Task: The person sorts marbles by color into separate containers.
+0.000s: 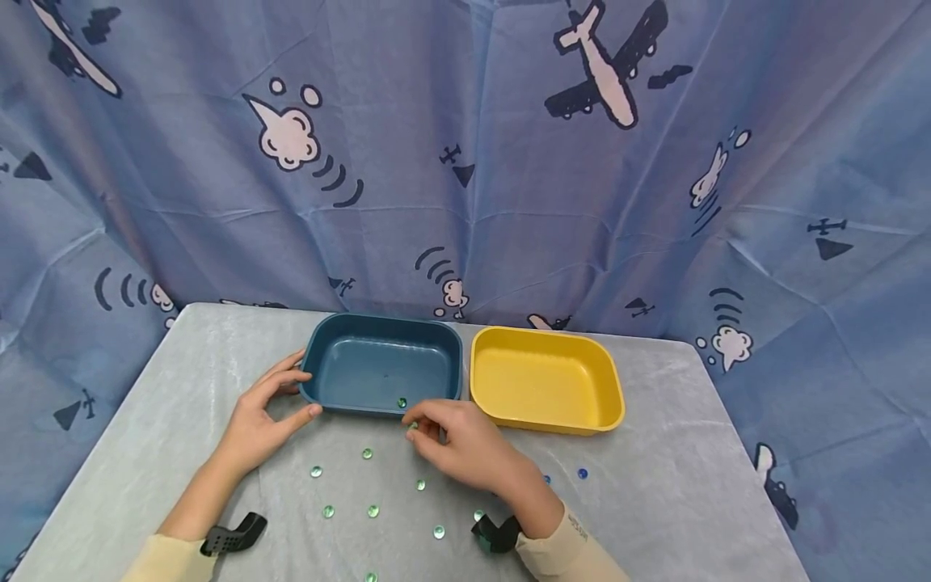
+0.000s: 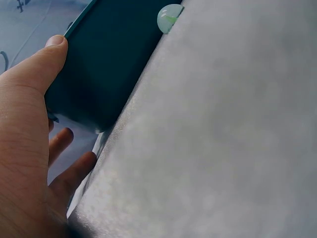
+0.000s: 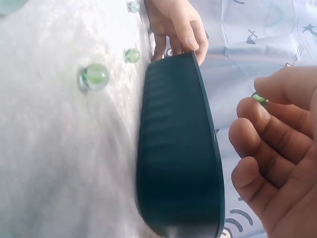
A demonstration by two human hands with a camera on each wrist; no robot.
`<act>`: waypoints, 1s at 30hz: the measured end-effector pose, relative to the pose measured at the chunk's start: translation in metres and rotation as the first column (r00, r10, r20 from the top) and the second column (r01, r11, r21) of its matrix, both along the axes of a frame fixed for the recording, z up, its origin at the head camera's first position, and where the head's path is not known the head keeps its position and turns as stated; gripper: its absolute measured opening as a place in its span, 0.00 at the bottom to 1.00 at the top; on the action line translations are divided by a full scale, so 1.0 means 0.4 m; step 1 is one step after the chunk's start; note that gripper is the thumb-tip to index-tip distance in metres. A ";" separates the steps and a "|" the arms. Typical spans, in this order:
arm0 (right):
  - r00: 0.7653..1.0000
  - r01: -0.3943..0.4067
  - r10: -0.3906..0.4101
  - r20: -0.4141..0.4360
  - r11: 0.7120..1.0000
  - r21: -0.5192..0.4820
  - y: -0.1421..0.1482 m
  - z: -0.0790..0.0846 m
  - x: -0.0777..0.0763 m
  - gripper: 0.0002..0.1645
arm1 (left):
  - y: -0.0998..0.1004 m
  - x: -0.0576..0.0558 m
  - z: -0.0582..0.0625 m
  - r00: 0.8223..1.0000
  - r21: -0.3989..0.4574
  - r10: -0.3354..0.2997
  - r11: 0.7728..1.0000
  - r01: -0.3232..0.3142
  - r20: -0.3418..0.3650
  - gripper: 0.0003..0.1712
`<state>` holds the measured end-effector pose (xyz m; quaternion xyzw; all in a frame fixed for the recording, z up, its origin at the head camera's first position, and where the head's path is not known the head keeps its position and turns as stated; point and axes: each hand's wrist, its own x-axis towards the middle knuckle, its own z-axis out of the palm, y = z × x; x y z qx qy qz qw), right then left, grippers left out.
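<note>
My left hand [image 1: 254,424] holds the left front corner of a dark teal plastic bin [image 1: 385,325], with the thumb at the front and the fingers at the left side. Between thumb and index finger, my right hand [image 1: 465,444] pinches a green glass marble [image 3: 259,97], just off the bin's front rim. Another green marble [image 1: 402,402] shows inside the bin. On the table in front lie several loose green marbles, among them one [image 1: 373,511] near the middle and one [image 2: 168,20] close to the bin's wall.
A yellow bin [image 1: 549,380] stands just right of the teal one. Blue marbles [image 1: 583,474] lie beyond my right forearm. Grey cloth covers the table [image 1: 676,485], and a blue patterned curtain [image 1: 393,242] hangs behind it.
</note>
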<state>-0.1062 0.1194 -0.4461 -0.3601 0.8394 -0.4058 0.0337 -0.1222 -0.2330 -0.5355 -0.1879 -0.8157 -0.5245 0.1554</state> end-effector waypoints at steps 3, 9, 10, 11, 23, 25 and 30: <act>1.000 0.023 -0.023 -0.002 1.000 -0.011 0.004 0.001 -0.004 0.06 | -0.001 0.001 0.000 1.000 0.000 0.001 1.000 -0.001 -0.004 0.33; 0.996 0.085 -0.085 -0.004 0.996 -0.027 0.017 -0.003 -0.017 0.06 | -0.002 0.001 0.000 1.000 0.006 0.004 1.000 -0.004 -0.002 0.33; 0.996 0.094 -0.094 -0.002 0.995 -0.029 0.020 -0.005 -0.021 0.06 | -0.002 0.001 0.001 1.000 0.007 0.003 1.000 -0.003 -0.002 0.33; 0.995 0.102 -0.102 0.001 0.994 -0.029 0.023 -0.007 -0.024 0.06 | -0.002 0.002 0.002 1.000 0.006 0.002 1.000 -0.002 -0.001 0.32; 0.990 0.139 -0.137 0.037 0.989 -0.048 0.043 -0.025 -0.051 0.07 | -0.004 -0.003 0.000 1.000 -0.008 0.000 1.000 0.000 0.030 0.29; 0.989 0.146 -0.144 0.043 0.988 -0.050 0.043 -0.028 -0.053 0.07 | -0.003 -0.002 0.002 1.000 -0.007 0.002 1.000 -0.001 0.025 0.30; 0.987 0.158 -0.156 0.045 0.986 -0.057 0.042 -0.034 -0.056 0.08 | -0.001 0.002 0.004 1.000 -0.002 0.007 1.000 -0.007 0.025 0.31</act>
